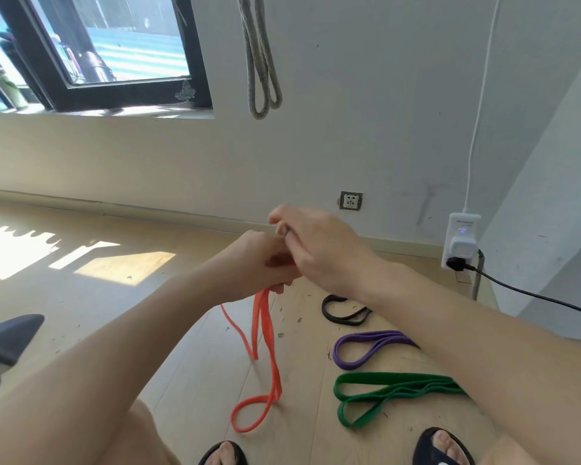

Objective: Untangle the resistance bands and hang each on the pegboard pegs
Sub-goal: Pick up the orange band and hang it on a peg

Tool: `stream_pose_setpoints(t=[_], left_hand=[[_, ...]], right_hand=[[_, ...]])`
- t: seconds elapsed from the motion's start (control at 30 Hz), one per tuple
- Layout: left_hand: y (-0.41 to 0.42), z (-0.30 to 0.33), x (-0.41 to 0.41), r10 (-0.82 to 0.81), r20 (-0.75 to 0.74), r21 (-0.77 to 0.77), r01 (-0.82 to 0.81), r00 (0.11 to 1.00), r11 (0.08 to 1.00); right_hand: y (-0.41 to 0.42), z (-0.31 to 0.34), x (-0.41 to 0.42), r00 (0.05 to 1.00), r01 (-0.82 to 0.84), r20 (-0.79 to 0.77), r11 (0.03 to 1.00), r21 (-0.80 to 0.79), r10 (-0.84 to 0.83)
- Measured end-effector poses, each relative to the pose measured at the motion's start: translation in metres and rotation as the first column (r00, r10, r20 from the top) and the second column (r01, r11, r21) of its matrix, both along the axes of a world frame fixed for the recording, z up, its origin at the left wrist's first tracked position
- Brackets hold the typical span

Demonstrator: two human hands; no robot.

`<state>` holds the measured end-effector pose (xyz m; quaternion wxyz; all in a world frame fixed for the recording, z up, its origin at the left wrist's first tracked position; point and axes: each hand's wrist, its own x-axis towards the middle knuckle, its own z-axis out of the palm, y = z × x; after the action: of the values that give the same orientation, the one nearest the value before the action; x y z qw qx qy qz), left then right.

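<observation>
4 bands: we count orange, black, purple and green.
Orange band [265, 333]: hangs from our hands, its low loop on the floor [188, 364].
Left hand [259, 263]: fingers curled round the orange band's top.
Right hand [316, 243]: fingers pinching at that top.
Black band [344, 310], purple band [366, 349], green band [393, 394]: on the floor, right of the orange band.

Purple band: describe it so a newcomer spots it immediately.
Start at the white power adapter plugged in low on the wall, then drop to the wooden floor. The flat purple rubber loop lies between the thin black rubber loop and the wider green rubber loop.
</observation>
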<state>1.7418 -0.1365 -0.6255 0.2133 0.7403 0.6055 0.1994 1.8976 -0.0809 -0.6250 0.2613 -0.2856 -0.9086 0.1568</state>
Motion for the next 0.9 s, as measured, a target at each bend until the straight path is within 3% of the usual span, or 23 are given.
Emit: stream_pose_setpoints(t=[0.1,0.17,0.37,0.53,0.7,0.9], left_hand=[[0.000,0.000,0.001,0.017,0.072,-0.053,-0.013,0.997,0.999],[0.001,-0.001,0.001,0.005,0.147,-0.081,0.007,0.989,0.997],[0.003,-0.007,-0.006,-0.050,0.155,-0.148,0.073,0.987,0.986],[0.000,-0.014,-0.015,-0.084,-0.025,-0.216,0.077,0.996,0.973],[0.001,-0.017,-0.023,-0.081,-0.176,-0.140,0.056,0.981,0.989],[0.005,-0.024,-0.038,-0.068,-0.290,-0.174,0.017,0.955,0.985]], right_hand=[[-0.006,-0.009,-0.006,0.997,0.069,0.011,0.919,-0.389,-0.070],[-0.003,-0.013,-0.005,0.993,0.104,0.006,0.882,-0.460,-0.114],[0.007,-0.002,-0.001,0.984,0.175,0.077,0.954,-0.243,-0.160],[0.030,0.006,0.020,0.955,0.266,0.098,0.956,0.123,-0.279],[0.057,-0.007,0.044,0.920,0.372,0.123,0.928,0.025,-0.372],[0.066,-0.011,0.042,0.907,0.410,0.112,0.912,-0.006,-0.407]])
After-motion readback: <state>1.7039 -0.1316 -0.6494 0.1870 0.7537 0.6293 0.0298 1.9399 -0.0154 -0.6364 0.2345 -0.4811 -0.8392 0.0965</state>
